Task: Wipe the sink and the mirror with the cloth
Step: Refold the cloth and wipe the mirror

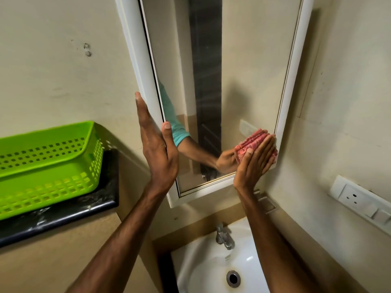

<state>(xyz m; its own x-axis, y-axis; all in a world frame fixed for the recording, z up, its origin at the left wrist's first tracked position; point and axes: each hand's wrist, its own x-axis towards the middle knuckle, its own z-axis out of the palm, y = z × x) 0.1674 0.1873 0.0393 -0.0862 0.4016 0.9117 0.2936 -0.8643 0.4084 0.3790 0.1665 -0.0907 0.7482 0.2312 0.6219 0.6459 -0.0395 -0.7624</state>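
Wiping the mirror [222, 81] is judged the step in hand. 1 view entered, the head camera, with 2 hands in it.

Item 1, right hand [251, 166]: fingers [267, 144] nearly straight, laid over the folded pink cloth [256, 137]. They press it to the glass at the lower right corner, tight against the white frame [146, 70]. Nothing is pinched.

Item 2, left hand [156, 149]: fingers straight along the frame's outer left edge, thumb flat on its front face. It steadies the frame and holds nothing.

Item 3, next move, by judgement: the cloth sits in a corner, so the stroke must lead out of it, leftward along the bottom edge or upward. Pressure should stay even while the left hand braces. Faint streaks show higher on the glass.

Item 4, sink [201, 261]: white, directly below the mirror, with chrome tap [224, 235] and drain [233, 277]. Whether it has been wiped cannot be told.

Item 5, room: cream walls; green perforated basket [48, 157] on a black ledge [59, 218] at left; socket plate [357, 199] on the right wall.
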